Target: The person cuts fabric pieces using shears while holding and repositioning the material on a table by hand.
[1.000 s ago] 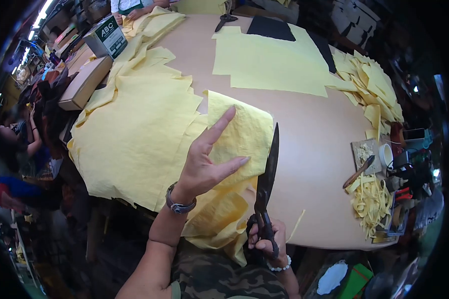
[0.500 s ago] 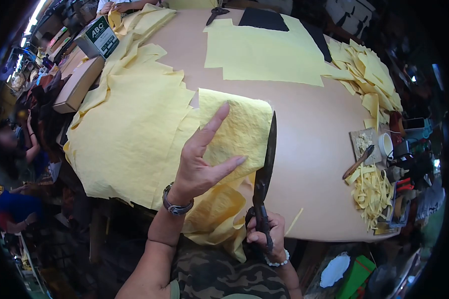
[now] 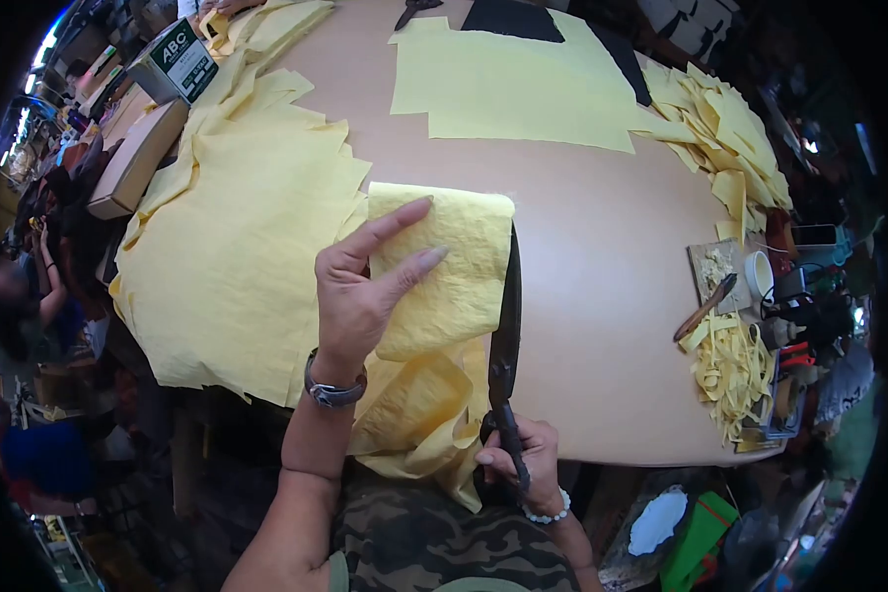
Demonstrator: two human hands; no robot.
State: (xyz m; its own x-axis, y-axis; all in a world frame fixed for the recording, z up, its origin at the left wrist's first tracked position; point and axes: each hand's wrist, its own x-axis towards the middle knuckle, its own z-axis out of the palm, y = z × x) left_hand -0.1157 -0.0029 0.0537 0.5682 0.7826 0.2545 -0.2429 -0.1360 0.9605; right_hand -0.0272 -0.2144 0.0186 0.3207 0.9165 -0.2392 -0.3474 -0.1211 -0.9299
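Observation:
My left hand [image 3: 355,286] grips the left side of a folded piece of yellow leather-like sheet [image 3: 464,276], index finger and thumb lying over its top face. The rest of this piece hangs in loose folds [image 3: 414,400] over the table's near edge, against my camouflage-patterned clothing. In my right hand [image 3: 531,456] is a pair of large dark scissors [image 3: 504,345], fingers wrapped round the handles. The scissors point away from me, with the blades along the right edge of the folded sheet. How far apart the blades are, I cannot make out.
Yellow sheets [image 3: 237,257] are spread at left, near a cardboard box [image 3: 140,163] and a green-white box [image 3: 174,64]. Another sheet [image 3: 513,89] lies behind, with dark pieces [image 3: 513,18]. Offcuts [image 3: 725,138], narrow strips [image 3: 730,375], a brush-like tool [image 3: 705,308] and a white cup [image 3: 758,274] sit at right.
My left hand has slid leftward on the sheet, its thumb nearer the index finger. Sheet and scissors shifted slightly left. A thin yellow strip beside my right hand is no longer visible.

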